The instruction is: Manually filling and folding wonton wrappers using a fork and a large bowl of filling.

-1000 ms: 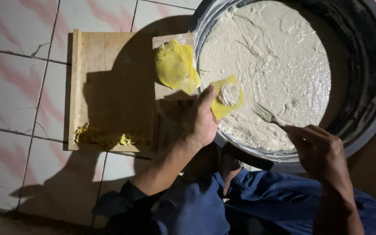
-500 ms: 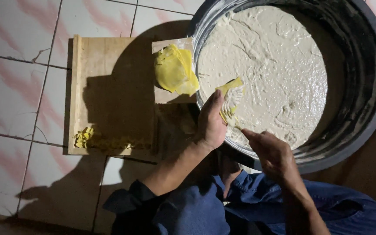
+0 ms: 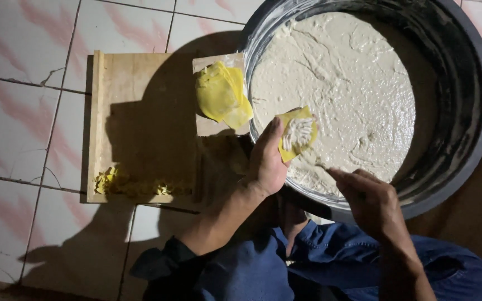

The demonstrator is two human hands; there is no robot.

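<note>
- Pale, thick batter (image 3: pixel 352 95) fills a big dark basin (image 3: pixel 470 111) whose top and right rim are cut off by the frame; shadow hides the near rim under the arms.
- Whatever thin tool the right hand (image 3: pixel 372 203) grips is hard to make out: only a slim tip shows by the wrapper, and I cannot tell if it is a fork or a spoon.
- Left hand (image 3: pixel 266 161) hovers at the basin's near-left edge, its fingers (image 3: pixel 274 131) curled up around a yellow wrapper (image 3: pixel 297 134), which is cupped open over the batter with a dab of pale filling on it.
- Right hand's fingers are clenched around the tool's handle, the tip touching the wrapper's lower edge.
- A stack of yellow wrappers (image 3: pixel 221 97) lies on a small board beside the basin; folded yellow pieces (image 3: pixel 135 184) line the wooden board (image 3: pixel 135 111) on the tiled floor (image 3: pixel 23 111).
- Compared with half a second ago, the wrapper is tilted flatter and shows more filling, and the right hand sits slightly lower and further right.
</note>
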